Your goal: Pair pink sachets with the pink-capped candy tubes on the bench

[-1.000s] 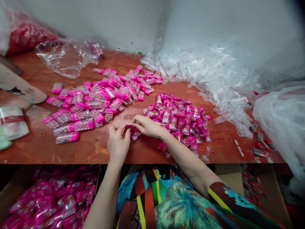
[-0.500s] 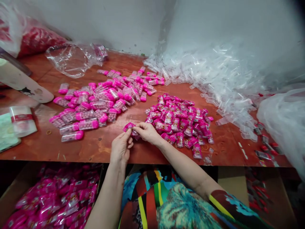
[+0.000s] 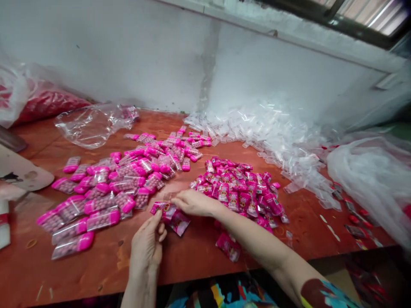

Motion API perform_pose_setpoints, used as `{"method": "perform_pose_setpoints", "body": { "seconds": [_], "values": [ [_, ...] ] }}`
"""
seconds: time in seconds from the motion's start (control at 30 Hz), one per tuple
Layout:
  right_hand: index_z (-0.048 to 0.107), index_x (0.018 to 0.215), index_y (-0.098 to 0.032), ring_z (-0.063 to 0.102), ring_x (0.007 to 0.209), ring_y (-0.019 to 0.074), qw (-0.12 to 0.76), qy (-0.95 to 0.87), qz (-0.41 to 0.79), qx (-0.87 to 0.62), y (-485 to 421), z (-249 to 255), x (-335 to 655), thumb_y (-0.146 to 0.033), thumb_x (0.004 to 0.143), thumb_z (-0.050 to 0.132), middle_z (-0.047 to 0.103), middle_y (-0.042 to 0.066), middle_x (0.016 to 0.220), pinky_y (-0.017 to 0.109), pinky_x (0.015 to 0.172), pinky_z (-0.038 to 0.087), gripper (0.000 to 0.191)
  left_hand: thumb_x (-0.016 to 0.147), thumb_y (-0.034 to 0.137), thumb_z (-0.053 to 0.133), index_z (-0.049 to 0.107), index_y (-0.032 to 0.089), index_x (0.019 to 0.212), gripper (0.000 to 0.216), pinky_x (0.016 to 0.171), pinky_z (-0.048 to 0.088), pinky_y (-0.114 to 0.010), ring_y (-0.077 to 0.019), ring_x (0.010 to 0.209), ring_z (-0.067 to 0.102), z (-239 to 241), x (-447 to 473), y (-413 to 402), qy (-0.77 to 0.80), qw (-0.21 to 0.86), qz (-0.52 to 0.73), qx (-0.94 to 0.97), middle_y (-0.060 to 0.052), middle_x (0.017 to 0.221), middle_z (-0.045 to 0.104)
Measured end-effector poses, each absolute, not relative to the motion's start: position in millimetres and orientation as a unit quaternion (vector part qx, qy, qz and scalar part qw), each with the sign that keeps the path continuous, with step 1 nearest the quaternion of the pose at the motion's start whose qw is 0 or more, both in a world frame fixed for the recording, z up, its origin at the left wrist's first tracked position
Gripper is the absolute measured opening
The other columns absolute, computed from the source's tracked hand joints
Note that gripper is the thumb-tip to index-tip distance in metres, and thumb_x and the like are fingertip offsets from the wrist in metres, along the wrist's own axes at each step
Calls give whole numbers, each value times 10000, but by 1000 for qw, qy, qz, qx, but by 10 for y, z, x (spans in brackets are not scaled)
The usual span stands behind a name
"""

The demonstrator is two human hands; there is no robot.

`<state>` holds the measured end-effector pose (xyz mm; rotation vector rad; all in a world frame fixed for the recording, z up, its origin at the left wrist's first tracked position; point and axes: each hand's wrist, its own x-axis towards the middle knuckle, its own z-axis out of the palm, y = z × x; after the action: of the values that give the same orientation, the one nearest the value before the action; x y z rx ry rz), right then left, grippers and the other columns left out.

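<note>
My left hand (image 3: 147,244) pinches a pink printed plastic wrapper (image 3: 176,219) between thumb and fingers, just above the table. My right hand (image 3: 192,202) is closed, its fingertips at the wrapper's upper edge; what lies between them is blurred and I cannot make it out. Left of my hands lies a heap of clear containers with pink caps (image 3: 102,218), filled with small pink balls. On the right is a pile of pink wrapped packs (image 3: 237,188), partly behind my right forearm. A single pink pack (image 3: 228,247) lies nearer the table's front edge.
Many clear empty plastic cases (image 3: 269,128) are heaped along the wall. A white plastic bag (image 3: 369,171) stands at the right, with small red-capped pieces (image 3: 355,219) beside it. A crumpled clear bag (image 3: 93,126) and a bag of red pieces (image 3: 48,102) lie at the back left.
The camera view has tilted up, bringing a window into sight. My right hand has shifted to the wrapper's upper edge, and the wrapper shows more fully in my left hand.
</note>
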<state>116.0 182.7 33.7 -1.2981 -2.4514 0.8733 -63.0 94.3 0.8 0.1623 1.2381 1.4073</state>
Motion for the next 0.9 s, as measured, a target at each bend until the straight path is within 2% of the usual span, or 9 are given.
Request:
{"method": "perform_pose_setpoints", "body": {
  "seconds": [0.07,0.17,0.27,0.33,0.5,0.57,0.67,0.77,0.9],
  "values": [
    [895,1331,-211,834,1174,252,32,-848,168,-501,2159,500,1249,-192,1251,655,904,100,1309,307,972,645,254,625,223,1170,757,167,730,430,423,276,-163,-67,526,458,-38,-648,942,535,586,605,61,40,667,614],
    [846,1530,-138,769,1445,340,-12,-825,89,-558,2651,605,1352,-96,1243,551,784,244,1612,419,1146,650,413,616,237,1191,735,178,759,481,416,280,-158,-60,519,440,-60,-633,928,539,598,592,42,61,677,597],
    [833,1581,-127,722,1496,366,-35,-824,72,-561,2967,547,1392,-82,1253,481,726,282,1667,488,1221,615,483,706,135,1114,709,188,760,412,401,274,-159,-62,505,430,9,-593,923,536,623,570,16,66,663,570],
    [867,1522,-136,687,1517,372,-48,-834,69,-545,3039,485,1392,-84,1246,494,727,277,1659,512,1258,578,467,773,81,1047,714,188,790,350,396,273,-158,-62,498,436,82,-574,925,534,632,561,0,61,676,584],
    [906,1357,-120,662,1481,400,-59,-865,86,-491,2845,491,1419,-182,1206,682,811,260,1505,552,1285,518,277,827,2,969,675,192,851,352,387,263,-154,-50,469,426,261,-575,930,526,630,569,-58,77,706,605],
    [896,1292,-125,719,1324,355,-29,-871,145,-468,2667,537,1459,-217,1187,735,859,201,1334,499,1198,553,213,846,-34,947,642,203,854,387,382,267,-156,-50,453,419,339,-576,924,527,623,571,-87,85,696,601],
    [850,1205,-144,731,1021,242,89,-825,373,-416,2318,557,1521,-340,1203,750,834,76,1091,378,985,583,220,952,-56,859,607,214,848,384,369,263,-157,-48,424,398,466,-574,898,526,615,577,-116,87,680,593],
    [796,1185,-181,718,862,180,185,-704,593,-344,1915,480,1541,-536,1178,801,771,-7,943,316,859,603,355,1051,-35,776,632,207,886,326,361,251,-156,-40,408,370,556,-574,846,516,620,579,-118,85,696,614],
    [737,1075,-230,642,659,143,241,-576,719,-307,1419,296,1493,-758,1123,828,762,-20,854,271,646,577,538,1045,-7,821,637,207,908,314,360,247,-156,-35,418,350,511,-571,735,497,633,580,-123,97,699,632]
  ]
}}
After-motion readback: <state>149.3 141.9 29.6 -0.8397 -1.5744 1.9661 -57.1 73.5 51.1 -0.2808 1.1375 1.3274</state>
